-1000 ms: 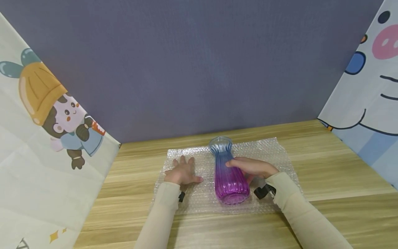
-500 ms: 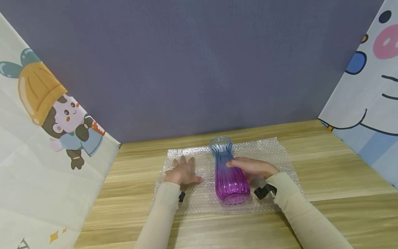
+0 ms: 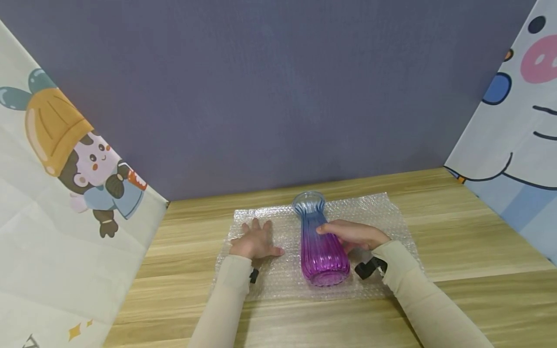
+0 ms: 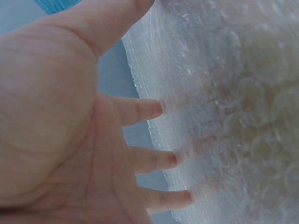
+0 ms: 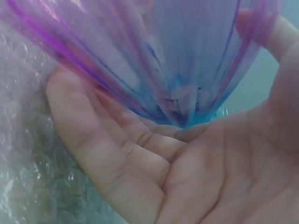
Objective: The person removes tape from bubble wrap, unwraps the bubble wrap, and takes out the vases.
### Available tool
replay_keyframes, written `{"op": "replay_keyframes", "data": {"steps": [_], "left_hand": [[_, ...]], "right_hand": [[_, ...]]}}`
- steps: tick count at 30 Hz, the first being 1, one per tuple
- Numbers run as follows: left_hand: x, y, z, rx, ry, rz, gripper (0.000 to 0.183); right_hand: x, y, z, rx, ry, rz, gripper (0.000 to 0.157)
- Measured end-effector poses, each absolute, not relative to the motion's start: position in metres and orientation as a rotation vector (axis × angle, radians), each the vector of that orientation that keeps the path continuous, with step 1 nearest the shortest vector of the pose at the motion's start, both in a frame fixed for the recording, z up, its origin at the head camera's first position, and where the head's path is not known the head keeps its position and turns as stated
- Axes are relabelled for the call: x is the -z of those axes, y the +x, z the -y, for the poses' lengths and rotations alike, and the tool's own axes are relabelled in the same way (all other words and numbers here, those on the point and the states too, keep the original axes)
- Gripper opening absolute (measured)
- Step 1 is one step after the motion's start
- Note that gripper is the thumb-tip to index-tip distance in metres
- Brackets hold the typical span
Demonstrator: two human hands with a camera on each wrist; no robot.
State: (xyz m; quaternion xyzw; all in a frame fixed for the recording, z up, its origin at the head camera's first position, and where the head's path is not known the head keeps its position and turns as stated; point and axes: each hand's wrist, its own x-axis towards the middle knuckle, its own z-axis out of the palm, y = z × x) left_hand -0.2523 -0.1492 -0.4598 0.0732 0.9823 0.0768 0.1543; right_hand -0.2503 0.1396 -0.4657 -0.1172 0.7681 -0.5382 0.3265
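A ribbed glass vase [image 3: 319,251], blue at the mouth and purple toward the base, lies on its side over a sheet of bubble wrap [image 3: 283,280]. Its mouth points to the back wall. My right hand [image 3: 357,234] grips it from the right, thumb across the top; the right wrist view shows the fingers [image 5: 88,126] curled against the ribbed glass [image 5: 177,56]. To the left of the vase, my left hand [image 3: 256,241] is palm down on the bubble wrap with fingers spread. In the left wrist view those fingertips [image 4: 168,159] meet the wrap's edge.
The wooden table [image 3: 183,251] runs back to a grey-blue wall [image 3: 278,96]. Printed cartoon panels stand at the left [image 3: 56,270] and right [image 3: 513,145]. A small black wrist camera [image 3: 367,268] hangs under the right wrist.
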Motion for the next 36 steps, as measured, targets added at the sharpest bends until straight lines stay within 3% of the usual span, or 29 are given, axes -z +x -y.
{"op": "replay_keyframes", "data": {"steps": [36], "left_hand": [[0.46, -0.2521, 0.1493, -0.237, 0.203, -2.8, 0.11]], "right_hand": [[0.4712, -0.2522, -0.1389, 1.532, -0.33, -1.939, 0.057]]}}
